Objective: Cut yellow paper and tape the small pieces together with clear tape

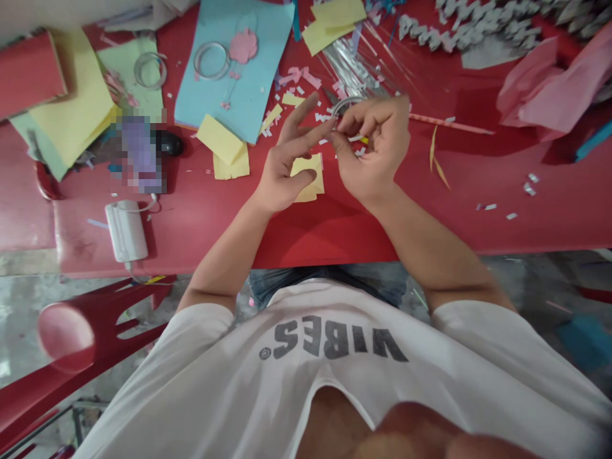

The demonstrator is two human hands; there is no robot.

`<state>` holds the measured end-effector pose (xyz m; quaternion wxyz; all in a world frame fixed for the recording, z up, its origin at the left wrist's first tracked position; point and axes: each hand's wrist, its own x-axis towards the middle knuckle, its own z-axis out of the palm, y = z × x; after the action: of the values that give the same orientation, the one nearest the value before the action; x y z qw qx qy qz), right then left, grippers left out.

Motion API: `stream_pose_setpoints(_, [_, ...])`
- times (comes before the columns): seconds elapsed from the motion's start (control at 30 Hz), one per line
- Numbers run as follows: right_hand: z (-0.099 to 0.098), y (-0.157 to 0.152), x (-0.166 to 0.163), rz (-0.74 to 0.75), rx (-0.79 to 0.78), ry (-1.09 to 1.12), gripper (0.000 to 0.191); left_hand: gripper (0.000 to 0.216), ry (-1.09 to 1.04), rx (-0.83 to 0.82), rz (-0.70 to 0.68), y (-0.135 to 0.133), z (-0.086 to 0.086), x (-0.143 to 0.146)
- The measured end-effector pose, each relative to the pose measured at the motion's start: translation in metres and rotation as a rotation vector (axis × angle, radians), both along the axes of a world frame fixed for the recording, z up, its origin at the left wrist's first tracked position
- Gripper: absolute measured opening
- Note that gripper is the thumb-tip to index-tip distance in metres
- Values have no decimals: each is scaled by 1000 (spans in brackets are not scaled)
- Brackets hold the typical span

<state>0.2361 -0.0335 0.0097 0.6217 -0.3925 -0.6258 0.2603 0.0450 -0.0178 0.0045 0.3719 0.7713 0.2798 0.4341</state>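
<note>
My left hand (289, 159) is over the red table (325, 236) with its fingers stretched out and apart. Its index fingertip meets the pinched thumb and forefinger of my right hand (375, 140). Whatever lies in that pinch is too small to make out. Just behind the right fingers shows part of a pale ring-shaped coil (348, 102), partly hidden by the hand. A yellow paper piece (313, 185) rests on the table below my left hand. To the left, more small yellow papers (220, 140) overlap.
A blue sheet (243, 95) carries a wire coil (211, 61) and a pink paper flower (243, 46). Silver strips (354, 64) and a striped pink stick (454, 123) lie behind my hands. A white power bank (126, 231) sits left; pink paper (564, 89) right.
</note>
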Motion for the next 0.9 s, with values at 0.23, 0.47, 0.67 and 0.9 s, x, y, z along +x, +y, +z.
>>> stream_pose_setpoints(0.23, [0,1,1,4,16,5,40,68,-3,99,-8,5,-5,-2])
stream_pose_setpoints(0.47, [-2,2,3,-8,-1,-43,42,62,-20,116,3,4,-2,-1])
stream_pose_setpoints(0.67, [-2,4,6,-15,59,-98,44,57,-2,133,-19,5,0,-4])
stream_pose_setpoints(0.9, [-2,5,7,-2,-47,-124,50,59,35,133,-16,6,-2,-5])
